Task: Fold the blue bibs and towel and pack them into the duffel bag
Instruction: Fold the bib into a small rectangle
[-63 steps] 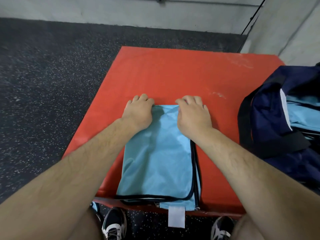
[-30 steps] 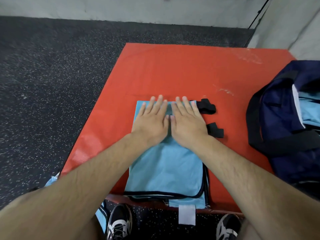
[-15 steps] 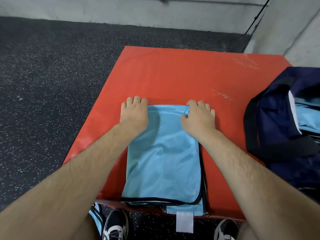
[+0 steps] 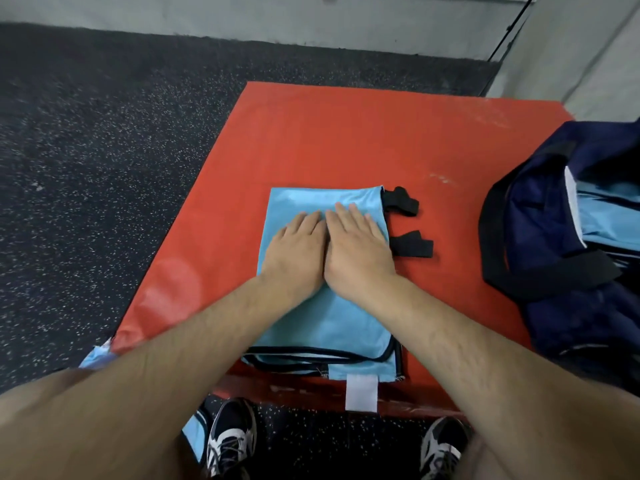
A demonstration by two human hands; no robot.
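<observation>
A light blue bib (image 4: 322,320) with black trim lies folded into a rectangle on the red mat (image 4: 346,133), its near end hanging over the mat's front edge with a white tag. Two black straps (image 4: 405,220) stick out at its right side. My left hand (image 4: 296,251) and my right hand (image 4: 358,249) lie flat side by side on the bib's far half, fingers straight, pressing the cloth. The navy duffel bag (image 4: 571,237) stands open at the right, with light blue fabric (image 4: 609,216) showing inside.
More light blue fabric (image 4: 194,434) hangs by my left leg below the mat's front edge. Dark speckled floor (image 4: 86,168) lies left of the mat, and a grey wall runs behind it. My two shoes are under the front edge.
Both hands left the bib's far corners and came together flat on its middle. The black straps at the right, covered half a second ago, show again.
</observation>
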